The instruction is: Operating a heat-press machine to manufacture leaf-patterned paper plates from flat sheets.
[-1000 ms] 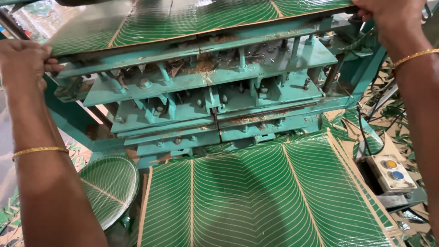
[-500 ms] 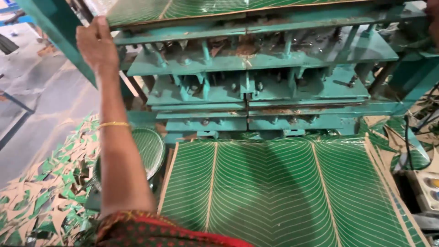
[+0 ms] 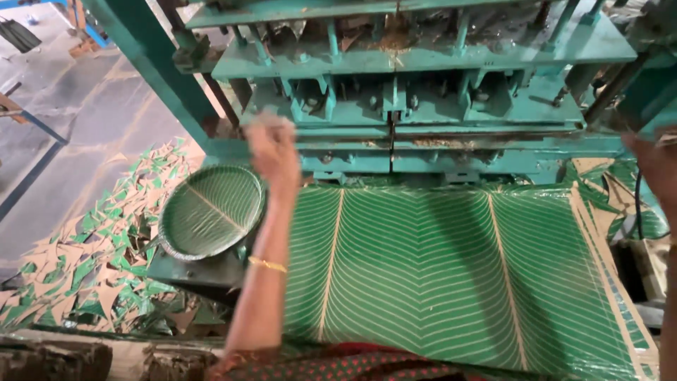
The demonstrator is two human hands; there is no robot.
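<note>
A wide green sheet printed with a leaf-vein pattern [image 3: 437, 268] lies in front of a teal metal press [image 3: 395, 85]. My left hand [image 3: 271, 149] hovers blurred over the sheet's far left corner, near the press's lower edge, fingers loosely apart and holding nothing. Just left of it rests a round green leaf-pattern plate [image 3: 210, 210] on a small stand. My right hand [image 3: 652, 169] shows only partly at the right edge, beside the press; what it holds cannot be told.
Green and tan paper offcuts [image 3: 84, 268] litter the concrete floor at left. A slanted teal frame leg [image 3: 151, 67] rises at upper left. Cardboard-backed sheet edges [image 3: 610, 233] stack along the right side.
My left hand has dropped from the press's upper frame to the sheet's far left corner. The view has tilted down and left, showing more floor.
</note>
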